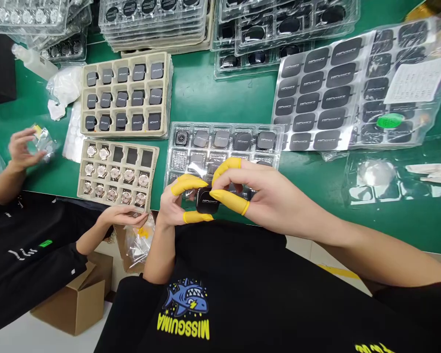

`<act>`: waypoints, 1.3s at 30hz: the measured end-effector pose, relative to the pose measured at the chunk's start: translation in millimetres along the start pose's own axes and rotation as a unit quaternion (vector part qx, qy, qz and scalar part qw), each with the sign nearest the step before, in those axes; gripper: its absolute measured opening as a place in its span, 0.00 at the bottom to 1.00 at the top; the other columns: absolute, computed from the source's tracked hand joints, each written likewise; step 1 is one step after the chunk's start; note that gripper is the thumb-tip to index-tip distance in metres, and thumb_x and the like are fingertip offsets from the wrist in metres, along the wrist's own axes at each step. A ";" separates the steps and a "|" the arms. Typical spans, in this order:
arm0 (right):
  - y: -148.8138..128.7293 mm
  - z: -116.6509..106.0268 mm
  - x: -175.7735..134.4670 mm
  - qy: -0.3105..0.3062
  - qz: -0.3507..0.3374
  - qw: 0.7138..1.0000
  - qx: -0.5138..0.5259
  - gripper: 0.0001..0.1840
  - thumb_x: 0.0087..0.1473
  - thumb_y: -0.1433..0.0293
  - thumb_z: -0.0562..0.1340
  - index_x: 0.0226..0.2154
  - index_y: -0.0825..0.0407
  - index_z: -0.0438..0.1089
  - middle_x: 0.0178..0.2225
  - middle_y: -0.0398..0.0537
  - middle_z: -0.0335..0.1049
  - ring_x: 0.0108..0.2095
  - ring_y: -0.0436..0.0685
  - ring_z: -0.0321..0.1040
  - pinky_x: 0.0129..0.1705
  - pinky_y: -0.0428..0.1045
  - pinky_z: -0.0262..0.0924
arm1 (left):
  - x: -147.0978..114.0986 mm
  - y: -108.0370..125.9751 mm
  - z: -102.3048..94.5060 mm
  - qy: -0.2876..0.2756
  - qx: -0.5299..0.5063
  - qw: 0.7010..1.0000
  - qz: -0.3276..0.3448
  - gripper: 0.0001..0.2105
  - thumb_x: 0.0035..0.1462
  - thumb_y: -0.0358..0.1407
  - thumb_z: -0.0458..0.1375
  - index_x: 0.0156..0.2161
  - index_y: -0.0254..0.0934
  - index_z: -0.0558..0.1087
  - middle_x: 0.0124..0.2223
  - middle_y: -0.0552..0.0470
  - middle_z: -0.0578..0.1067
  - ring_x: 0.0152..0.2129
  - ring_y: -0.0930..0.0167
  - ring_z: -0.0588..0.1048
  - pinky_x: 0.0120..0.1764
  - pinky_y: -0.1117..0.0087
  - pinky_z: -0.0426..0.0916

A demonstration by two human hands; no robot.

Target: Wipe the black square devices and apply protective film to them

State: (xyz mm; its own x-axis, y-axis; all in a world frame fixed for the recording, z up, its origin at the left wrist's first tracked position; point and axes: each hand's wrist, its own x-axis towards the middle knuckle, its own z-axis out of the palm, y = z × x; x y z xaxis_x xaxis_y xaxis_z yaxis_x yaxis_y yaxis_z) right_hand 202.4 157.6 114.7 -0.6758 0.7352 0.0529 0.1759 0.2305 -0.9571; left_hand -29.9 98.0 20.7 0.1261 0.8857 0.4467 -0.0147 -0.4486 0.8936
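Observation:
A black square smartwatch body point(207, 200) with white lettering on its face is held in front of my chest. My left hand point(178, 201), in yellow finger cots, grips it by its edges between thumb and fingers. My right hand point(253, 191) also wears yellow finger cots; its thumb and index finger close together at the watch's upper right corner. Whether they pinch a thin film there I cannot tell. Just behind both hands lies a clear plastic tray point(226, 126) of similar square watch bodies, one with its sensor side up. My hands hide its near part.
Sheets of dark printed films point(308, 100) lie at right, beside a clear tray point(375, 193). Stacked trays point(154, 27) line the back. A beige tray point(125, 131) holds square pieces. At left, a co-worker's hand point(127, 215) supports a tray of round watches point(113, 174).

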 end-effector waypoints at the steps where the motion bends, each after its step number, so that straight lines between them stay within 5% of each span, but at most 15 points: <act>1: 0.2 0.0 0.0 -0.002 0.000 1.000 0.000 0.05 0.67 0.71 0.66 0.37 0.47 0.76 0.37 0.46 0.76 0.36 0.56 0.70 0.37 0.51 0.64 | 0.6 0.3 0.0 -0.001 0.000 1.000 0.001 0.39 0.43 0.55 0.82 0.60 0.47 0.82 0.43 0.50 0.83 0.32 0.71 0.77 0.34 0.69 0.71; 26: 1.1 0.7 -3.6 -0.001 -0.001 0.999 -0.037 0.05 0.69 0.69 0.64 0.39 0.47 0.77 0.40 0.49 0.77 0.37 0.57 0.72 0.38 0.53 0.67 | 3.9 0.7 -1.0 -0.012 0.030 0.999 0.021 0.38 0.46 0.57 0.80 0.61 0.47 0.82 0.42 0.51 0.83 0.30 0.72 0.74 0.34 0.68 0.69; 29: 4.3 2.4 -6.0 0.014 0.000 0.998 -0.054 0.05 0.68 0.70 0.65 0.44 0.46 0.77 0.43 0.51 0.78 0.39 0.59 0.73 0.40 0.54 0.69 | 3.4 0.6 -1.1 -0.007 0.031 0.999 0.018 0.37 0.47 0.57 0.80 0.60 0.46 0.82 0.41 0.51 0.82 0.29 0.72 0.74 0.33 0.69 0.70; 33: 8.0 2.4 -9.3 0.040 0.015 0.997 -0.068 0.18 0.66 0.69 0.66 0.57 0.46 0.73 0.46 0.52 0.78 0.40 0.61 0.75 0.39 0.54 0.69 | 2.1 0.4 -1.1 0.012 0.035 0.999 0.011 0.35 0.48 0.58 0.79 0.58 0.44 0.83 0.41 0.50 0.83 0.30 0.72 0.75 0.31 0.69 0.69; 39: 7.4 0.5 -12.5 0.033 0.036 0.997 -0.062 0.16 0.70 0.62 0.65 0.57 0.48 0.71 0.44 0.50 0.80 0.35 0.56 0.73 0.36 0.52 0.67 | -3.9 -2.7 0.8 0.055 0.002 0.998 -0.012 0.34 0.46 0.57 0.80 0.55 0.44 0.85 0.40 0.50 0.82 0.31 0.70 0.76 0.31 0.70 0.69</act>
State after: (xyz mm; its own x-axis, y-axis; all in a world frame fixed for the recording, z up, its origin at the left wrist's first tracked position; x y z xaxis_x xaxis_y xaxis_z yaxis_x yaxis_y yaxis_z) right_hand 211.8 149.8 106.8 -0.6100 0.7924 0.0076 0.3119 0.2489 -0.9169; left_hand -29.5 95.7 16.5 0.0168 0.9041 0.4269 -0.0082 -0.4268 0.9043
